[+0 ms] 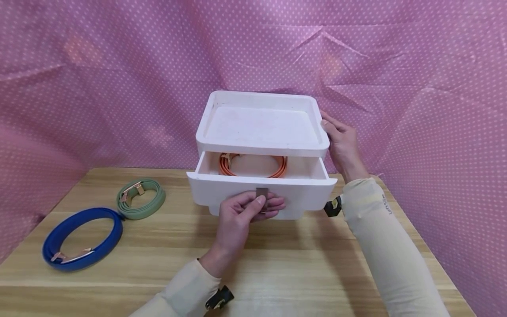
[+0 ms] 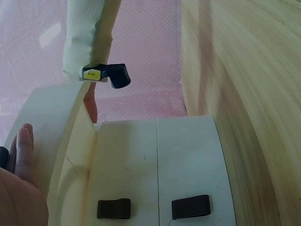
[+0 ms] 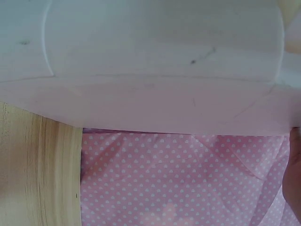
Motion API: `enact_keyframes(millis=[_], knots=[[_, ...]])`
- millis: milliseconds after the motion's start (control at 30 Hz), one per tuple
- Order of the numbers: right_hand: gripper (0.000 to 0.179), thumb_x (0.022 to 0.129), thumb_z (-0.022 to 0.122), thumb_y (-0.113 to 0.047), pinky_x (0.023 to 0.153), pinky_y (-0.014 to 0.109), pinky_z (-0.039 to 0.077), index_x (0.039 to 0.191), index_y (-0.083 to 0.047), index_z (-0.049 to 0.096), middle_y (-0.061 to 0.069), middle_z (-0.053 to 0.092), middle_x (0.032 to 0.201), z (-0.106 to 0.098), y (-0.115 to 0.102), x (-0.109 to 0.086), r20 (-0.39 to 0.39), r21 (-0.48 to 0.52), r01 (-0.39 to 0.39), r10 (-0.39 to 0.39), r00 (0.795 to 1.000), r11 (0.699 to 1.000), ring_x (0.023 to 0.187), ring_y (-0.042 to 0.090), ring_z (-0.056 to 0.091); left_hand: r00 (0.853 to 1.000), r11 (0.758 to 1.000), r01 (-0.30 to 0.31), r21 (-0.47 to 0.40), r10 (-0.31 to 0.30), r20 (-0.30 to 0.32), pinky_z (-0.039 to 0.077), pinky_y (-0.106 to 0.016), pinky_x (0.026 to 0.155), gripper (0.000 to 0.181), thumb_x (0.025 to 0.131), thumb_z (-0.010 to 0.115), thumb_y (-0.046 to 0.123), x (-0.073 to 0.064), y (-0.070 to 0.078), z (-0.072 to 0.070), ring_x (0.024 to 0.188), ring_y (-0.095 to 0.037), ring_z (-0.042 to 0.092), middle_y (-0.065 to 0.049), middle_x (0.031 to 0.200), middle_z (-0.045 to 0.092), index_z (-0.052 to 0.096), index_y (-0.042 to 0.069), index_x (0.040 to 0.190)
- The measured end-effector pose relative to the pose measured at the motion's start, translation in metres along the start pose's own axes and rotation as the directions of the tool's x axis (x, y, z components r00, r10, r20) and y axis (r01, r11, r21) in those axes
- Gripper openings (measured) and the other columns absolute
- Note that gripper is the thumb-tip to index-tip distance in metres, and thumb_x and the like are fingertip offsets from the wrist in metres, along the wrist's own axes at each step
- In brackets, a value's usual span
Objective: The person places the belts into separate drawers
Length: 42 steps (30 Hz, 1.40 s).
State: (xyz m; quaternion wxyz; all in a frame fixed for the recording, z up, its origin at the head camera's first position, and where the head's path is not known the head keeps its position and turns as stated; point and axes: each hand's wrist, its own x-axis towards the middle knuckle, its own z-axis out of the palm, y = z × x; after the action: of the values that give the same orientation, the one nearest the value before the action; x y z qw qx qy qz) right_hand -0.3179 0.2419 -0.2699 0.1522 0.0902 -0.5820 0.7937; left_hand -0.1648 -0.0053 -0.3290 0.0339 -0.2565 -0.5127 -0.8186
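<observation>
A white drawer cabinet point(image 1: 261, 127) with a tray-like top stands on the wooden table, its top drawer point(image 1: 214, 187) pulled partway out. My left hand point(image 1: 237, 215) pinches the brown pull tab point(image 1: 262, 193) on that drawer's front between thumb and fingers. Inside the drawer lies a coiled orange belt point(image 1: 282, 167). Against the cabinet's upper right side rests my right hand point(image 1: 343, 143), fingers extended toward the back corner and thumb at the rim. Below the pulled-out drawer, the left wrist view shows closed lower drawers point(image 2: 127, 155) with dark tabs point(image 2: 190, 207).
On the left of the table point(image 1: 158, 273) lie a coiled green belt point(image 1: 154, 204) and a coiled blue belt point(image 1: 89, 262), both with gold-coloured buckles. A pink dotted cloth point(image 1: 158, 88) hangs behind the table and along its sides.
</observation>
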Motion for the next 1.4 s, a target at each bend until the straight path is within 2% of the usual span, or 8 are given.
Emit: enact_keyframes(millis=[333,600,867,1033,1400], knots=[[0.033,0.095,0.064,-0.003,0.092,0.027,0.055,0.126,0.006,0.059,0.015,0.059,0.132,-0.002,0.001,0.0,0.008,0.006,0.044,-0.044,0.999,0.999,0.116,0.024,0.06,1.0,1.0,0.018,-0.004,-0.018,-0.024,0.058,-0.049,0.082,0.024,0.099,0.054,0.002,0.002,-0.001,0.001,0.097,-0.038,0.068,-0.03,0.105,0.067,0.06,-0.02,0.105],[0.032,0.095,0.064,-0.002,0.092,0.027,0.054,0.126,0.006,0.06,0.015,0.059,0.131,-0.001,0.003,0.002,0.01,0.03,0.034,-0.034,0.999,0.999,0.116,0.024,0.06,0.999,0.999,0.033,-0.006,-0.034,-0.035,0.058,-0.048,0.083,0.023,0.099,0.055,0.003,0.005,-0.001,-0.001,0.097,-0.038,0.068,-0.028,0.105,0.068,0.06,-0.019,0.106],[0.032,0.095,0.065,-0.006,0.088,0.027,0.057,0.126,0.002,0.062,0.013,0.062,0.129,-0.001,0.002,0.002,0.005,-0.01,0.022,-0.022,1.0,1.0,0.111,0.023,0.063,0.998,0.999,0.035,-0.022,-0.035,-0.045,0.058,-0.049,0.083,0.022,0.099,0.055,0.002,0.009,-0.003,-0.001,0.096,-0.038,0.068,-0.029,0.105,0.068,0.06,-0.019,0.106],[0.031,0.095,0.065,-0.004,0.087,0.027,0.057,0.125,0.003,0.062,0.014,0.062,0.128,0.0,0.001,0.002,0.009,0.017,0.021,-0.022,1.0,1.0,0.11,0.023,0.064,0.998,0.999,0.032,-0.027,-0.033,-0.053,0.058,-0.048,0.084,0.021,0.098,0.055,0.0,0.009,-0.003,-0.002,0.096,-0.038,0.069,-0.029,0.104,0.067,0.06,-0.02,0.105],[0.034,0.095,0.065,-0.005,0.09,0.026,0.055,0.127,0.003,0.06,0.013,0.06,0.132,-0.001,-0.001,-0.001,0.016,-0.001,0.014,-0.014,1.0,1.0,0.114,0.023,0.061,0.997,0.999,0.043,-0.008,-0.044,-0.062,0.058,-0.048,0.084,0.021,0.098,0.056,0.0,0.01,-0.005,0.0,0.094,-0.037,0.069,-0.028,0.104,0.068,0.061,-0.019,0.106]])
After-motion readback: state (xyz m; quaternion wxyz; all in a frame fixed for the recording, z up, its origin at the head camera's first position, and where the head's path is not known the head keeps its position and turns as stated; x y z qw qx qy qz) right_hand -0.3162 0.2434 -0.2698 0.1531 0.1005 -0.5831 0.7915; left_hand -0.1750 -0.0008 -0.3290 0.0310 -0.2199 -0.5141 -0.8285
